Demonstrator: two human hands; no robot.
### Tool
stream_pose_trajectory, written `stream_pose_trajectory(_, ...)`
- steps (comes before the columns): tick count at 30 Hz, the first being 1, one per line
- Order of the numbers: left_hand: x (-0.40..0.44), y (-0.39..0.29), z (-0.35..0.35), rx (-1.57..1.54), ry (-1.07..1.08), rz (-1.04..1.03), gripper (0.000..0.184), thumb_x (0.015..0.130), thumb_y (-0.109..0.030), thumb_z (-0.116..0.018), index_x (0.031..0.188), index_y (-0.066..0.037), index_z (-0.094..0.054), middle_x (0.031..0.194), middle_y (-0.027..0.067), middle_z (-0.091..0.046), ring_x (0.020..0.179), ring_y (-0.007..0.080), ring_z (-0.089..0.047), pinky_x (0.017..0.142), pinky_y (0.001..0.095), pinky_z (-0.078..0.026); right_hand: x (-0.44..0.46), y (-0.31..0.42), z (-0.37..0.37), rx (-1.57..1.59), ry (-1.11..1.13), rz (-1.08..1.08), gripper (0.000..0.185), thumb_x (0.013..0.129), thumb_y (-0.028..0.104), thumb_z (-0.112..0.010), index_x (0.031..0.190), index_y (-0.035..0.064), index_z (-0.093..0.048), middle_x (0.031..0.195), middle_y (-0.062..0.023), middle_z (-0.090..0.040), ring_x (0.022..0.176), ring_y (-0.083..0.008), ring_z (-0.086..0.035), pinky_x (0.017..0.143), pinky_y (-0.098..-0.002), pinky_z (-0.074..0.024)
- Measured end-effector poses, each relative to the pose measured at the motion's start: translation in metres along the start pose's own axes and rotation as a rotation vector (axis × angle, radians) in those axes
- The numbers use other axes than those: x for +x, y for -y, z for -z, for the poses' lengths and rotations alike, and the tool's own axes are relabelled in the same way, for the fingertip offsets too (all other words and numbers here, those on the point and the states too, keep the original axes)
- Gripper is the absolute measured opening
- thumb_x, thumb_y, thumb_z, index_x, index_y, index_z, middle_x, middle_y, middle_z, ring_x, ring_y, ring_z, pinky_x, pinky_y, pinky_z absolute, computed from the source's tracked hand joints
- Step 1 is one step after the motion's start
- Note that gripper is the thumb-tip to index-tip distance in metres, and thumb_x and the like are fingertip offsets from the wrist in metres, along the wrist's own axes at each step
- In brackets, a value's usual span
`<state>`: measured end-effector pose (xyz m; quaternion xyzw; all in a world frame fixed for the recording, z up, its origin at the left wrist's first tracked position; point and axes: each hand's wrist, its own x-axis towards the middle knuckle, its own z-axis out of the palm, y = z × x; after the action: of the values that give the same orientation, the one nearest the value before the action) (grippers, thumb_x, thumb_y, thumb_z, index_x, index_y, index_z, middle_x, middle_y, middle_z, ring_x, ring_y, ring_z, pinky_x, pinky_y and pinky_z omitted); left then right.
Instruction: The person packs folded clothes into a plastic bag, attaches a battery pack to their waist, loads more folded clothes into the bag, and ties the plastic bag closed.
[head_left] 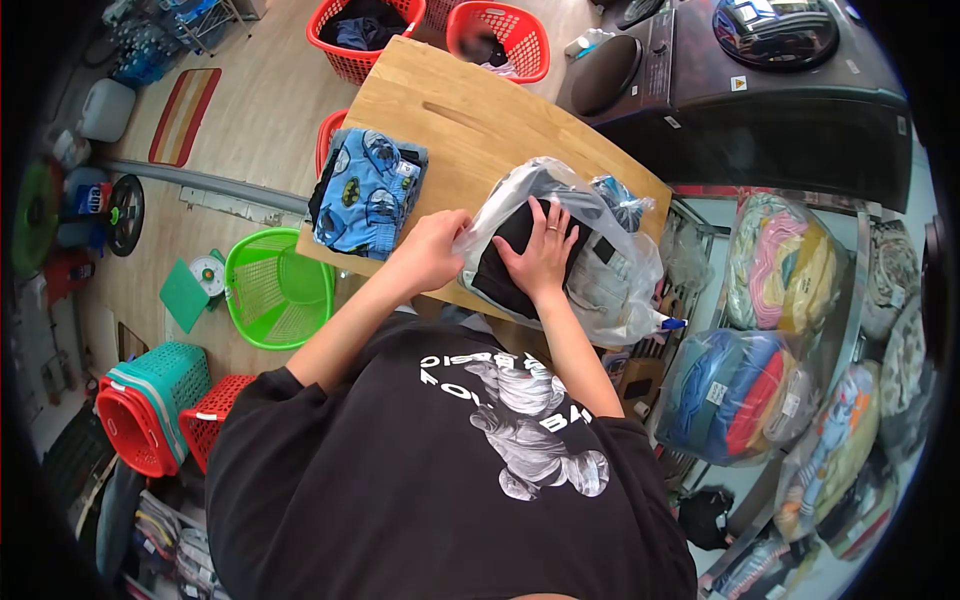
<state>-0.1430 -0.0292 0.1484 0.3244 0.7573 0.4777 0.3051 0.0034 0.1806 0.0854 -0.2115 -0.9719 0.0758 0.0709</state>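
A clear plastic bag (pixel 618 262) lies on the wooden table (pixel 480 125), its mouth toward my left. Inside it are folded black clothes (pixel 497 268) and a folded grey garment (pixel 598 285). My right hand (pixel 543 250), fingers spread, rests flat on the black clothes. At the bag's left edge my left hand (pixel 437 250) is closed, pinching the plastic. To the left of it on the table sits a stack of folded clothes, topped by blue patterned shorts (pixel 368 195).
Red baskets (pixel 500 35) with clothes stand beyond the table, a green basket (pixel 280 290) at its left. Dark machines (pixel 740 130) stand at upper right. Bagged laundry (pixel 735 395) fills the right-hand shelf. A blue-capped item (pixel 672 324) sits by the bag.
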Motion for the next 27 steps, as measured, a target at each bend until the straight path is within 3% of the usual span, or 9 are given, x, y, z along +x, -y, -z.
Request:
stream_pose_trajectory(2,0.012,0.009,0.0,0.008,0.041,-0.037,0.04,0.079,-0.004,-0.073,0.117,0.001,-0.065,0.106,0.0236,-0.07,0.094,0.0433,-0.07,0.085,0.0478,-0.056,0.001,-0.003,0.001,0.042,-0.004,-0.001,0.1,0.084,0.061,-0.082,0.159,0.0123,-0.038,0.174,-0.0221,-0.027,0.157,-0.0491,-0.028,0.122,-0.0745,-0.0179)
stream_pose_trajectory(5,0.017,0.019,-0.03,-0.03,-0.43,-0.013,0.055,0.082,-0.015,-0.083,0.128,0.001,-0.057,0.118,0.0218,-0.067,0.089,0.0385,-0.069,0.084,0.0466,-0.057,0.005,0.003,0.018,0.102,0.014,0.001,0.101,0.085,0.06,-0.082,0.161,0.0113,-0.037,0.174,-0.0226,-0.026,0.158,-0.0487,-0.026,0.122,-0.0745,-0.017)
stream_pose_trajectory(6,0.013,0.031,-0.043,0.162,-0.602,-0.071,0.069,0.083,-0.026,-0.089,0.133,0.002,-0.051,0.126,0.0207,-0.062,0.087,0.034,-0.067,0.083,0.0444,-0.057,0.005,0.009,0.029,0.118,0.062,-0.033,0.098,0.086,0.057,-0.083,0.161,0.0103,-0.039,0.174,-0.0229,-0.027,0.159,-0.0493,-0.026,0.123,-0.0748,-0.0158)
stream_pose_trajectory(10,-0.01,0.053,-0.072,-0.294,-0.232,0.329,0.064,0.083,-0.024,-0.087,0.131,0.002,-0.054,0.11,0.0203,-0.072,0.088,0.0348,-0.073,0.084,0.0423,-0.06,-0.016,0.03,0.056,0.146,0.096,0.025,0.099,0.083,0.053,-0.085,0.162,0.0114,-0.042,0.173,-0.0218,-0.032,0.157,-0.0509,-0.028,0.122,-0.0758,-0.0144)
stream_pose_trajectory(14,-0.011,0.089,-0.079,-0.134,-0.075,0.219,0.054,0.081,-0.014,-0.08,0.128,-0.002,-0.055,0.092,0.0195,-0.073,0.087,0.038,-0.074,0.082,0.0443,-0.059,-0.024,0.023,0.039,0.019,0.14,0.116,0.105,0.079,0.06,-0.084,0.165,0.0205,-0.04,0.177,-0.0161,-0.025,0.161,-0.047,-0.022,0.119,-0.0808,-0.0125)
stream_pose_trajectory(19,-0.044,0.062,-0.054,-0.031,0.389,0.277,0.066,0.077,-0.012,-0.079,0.136,-0.003,-0.05,0.097,0.0206,-0.073,0.091,0.036,-0.075,0.082,0.0437,-0.057,-0.021,0.007,0.028,-0.034,0.189,0.136,0.108,0.077,0.066,-0.082,0.166,0.0223,-0.04,0.177,-0.0161,-0.022,0.163,-0.045,-0.018,0.121,-0.0803,-0.0094)
stream_pose_trajectory(21,-0.054,0.045,-0.046,-0.035,0.403,0.101,0.067,0.077,-0.012,-0.079,0.136,-0.001,-0.048,0.096,0.0209,-0.073,0.089,0.035,-0.074,0.081,0.0441,-0.057,-0.029,0.0,0.016,-0.066,0.143,0.165,0.108,0.073,0.059,-0.085,0.165,0.0213,-0.042,0.176,-0.0156,-0.027,0.164,-0.0431,-0.017,0.119,-0.0821,-0.0144)
stream_pose_trajectory(24,-0.036,0.003,-0.006,-0.105,0.438,0.107,0.066,0.078,-0.013,-0.078,0.135,0.0,-0.049,0.096,0.0203,-0.073,0.087,0.0329,-0.074,0.08,0.0429,-0.057,-0.029,0.006,0.023,-0.014,0.105,0.18,0.104,0.076,0.053,-0.085,0.164,0.0173,-0.044,0.173,-0.0215,-0.032,0.164,-0.0452,-0.018,0.12,-0.0816,-0.0122)
stream_pose_trajectory(27,-0.005,-0.009,0.019,-0.122,0.314,0.169,0.054,0.083,-0.014,-0.08,0.127,-0.001,-0.052,0.086,0.0115,-0.066,0.079,0.0197,-0.066,0.073,0.0366,-0.054,-0.017,0.011,0.043,0.079,0.242,0.089,0.1,0.079,0.05,-0.084,0.163,0.0138,-0.044,0.171,-0.0237,-0.035,0.162,-0.0477,-0.022,0.121,-0.081,-0.0102)
